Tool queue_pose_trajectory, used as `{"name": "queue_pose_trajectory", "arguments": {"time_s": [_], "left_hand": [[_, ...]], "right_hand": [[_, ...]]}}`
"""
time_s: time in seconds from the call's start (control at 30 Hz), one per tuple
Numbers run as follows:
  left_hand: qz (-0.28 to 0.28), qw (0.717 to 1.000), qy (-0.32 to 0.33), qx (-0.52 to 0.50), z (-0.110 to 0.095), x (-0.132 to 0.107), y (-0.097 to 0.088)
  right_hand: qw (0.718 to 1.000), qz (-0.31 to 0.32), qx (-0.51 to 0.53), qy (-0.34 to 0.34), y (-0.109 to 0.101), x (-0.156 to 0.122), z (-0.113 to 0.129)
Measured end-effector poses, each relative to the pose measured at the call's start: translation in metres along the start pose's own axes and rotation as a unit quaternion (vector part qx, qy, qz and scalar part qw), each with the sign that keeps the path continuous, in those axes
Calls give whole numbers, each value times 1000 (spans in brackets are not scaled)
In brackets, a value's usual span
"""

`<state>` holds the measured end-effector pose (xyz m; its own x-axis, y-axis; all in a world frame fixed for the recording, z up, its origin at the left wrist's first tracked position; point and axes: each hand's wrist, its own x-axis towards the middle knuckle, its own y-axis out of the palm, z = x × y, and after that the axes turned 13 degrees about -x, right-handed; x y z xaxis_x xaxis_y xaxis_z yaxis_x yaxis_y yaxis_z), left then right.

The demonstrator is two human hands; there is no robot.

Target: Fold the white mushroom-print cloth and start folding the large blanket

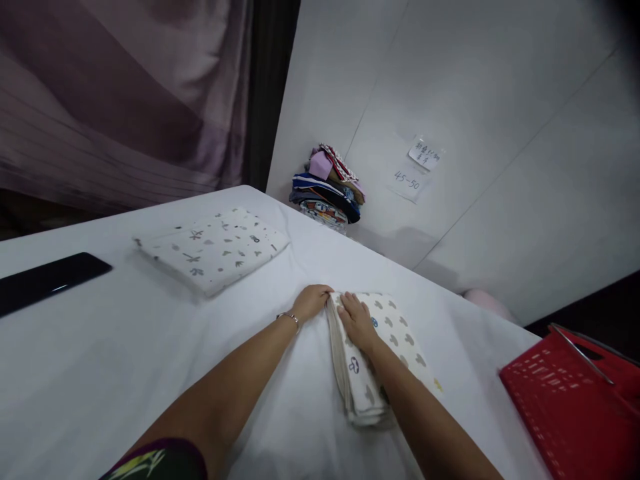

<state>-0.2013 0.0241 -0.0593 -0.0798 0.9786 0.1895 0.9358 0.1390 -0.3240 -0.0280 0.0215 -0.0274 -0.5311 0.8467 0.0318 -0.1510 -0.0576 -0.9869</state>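
A thick folded cloth (395, 333), off-white with grey mushroom-like prints, lies on the white-covered table (260, 413) before me. At its far left corner my left hand (313, 302) is closed, pinching the edge with thumb and fingers; a bracelet circles that wrist. My right hand (357, 321) rests flat on top of the cloth near the same corner, fingers stretched out. Several layers show along the cloth's left and near edges. Farther left lies a second folded cloth (220, 247), white with small grey leaf and plant prints, apart from both hands.
A black phone-like slab (50, 280) lies at the table's left. Beyond the far edge rises a pile of folded clothes (327, 190) by the wall, near paper notes (424, 153). A red plastic basket (575, 413) with a metal handle stands at right. A pinkish curtain (125, 100) hangs behind.
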Motion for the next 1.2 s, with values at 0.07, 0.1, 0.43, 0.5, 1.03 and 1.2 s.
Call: {"name": "queue_pose_trajectory", "arguments": {"time_s": [0.07, 0.1, 0.43, 0.5, 1.03, 1.2], "left_hand": [[0, 1000, -2, -4, 0, 0, 0], [-1, 1000, -3, -6, 0, 0, 0], [2, 1000, -20, -4, -3, -1, -2], [2, 1000, -21, 4, -4, -1, -2], [86, 953, 144, 252, -57, -38, 43], [110, 940, 120, 300, -46, -35, 48]], "right_hand": [[1000, 0, 15, -15, 0, -23, 4], [999, -1, 19, -29, 0, -38, 6], [979, -110, -77, -152, 19, -165, 8], [977, -128, -84, -150, 24, -170, 10], [985, -115, -66, -114, 20, -167, 19], [988, -101, -51, -108, 14, -172, 20]]}}
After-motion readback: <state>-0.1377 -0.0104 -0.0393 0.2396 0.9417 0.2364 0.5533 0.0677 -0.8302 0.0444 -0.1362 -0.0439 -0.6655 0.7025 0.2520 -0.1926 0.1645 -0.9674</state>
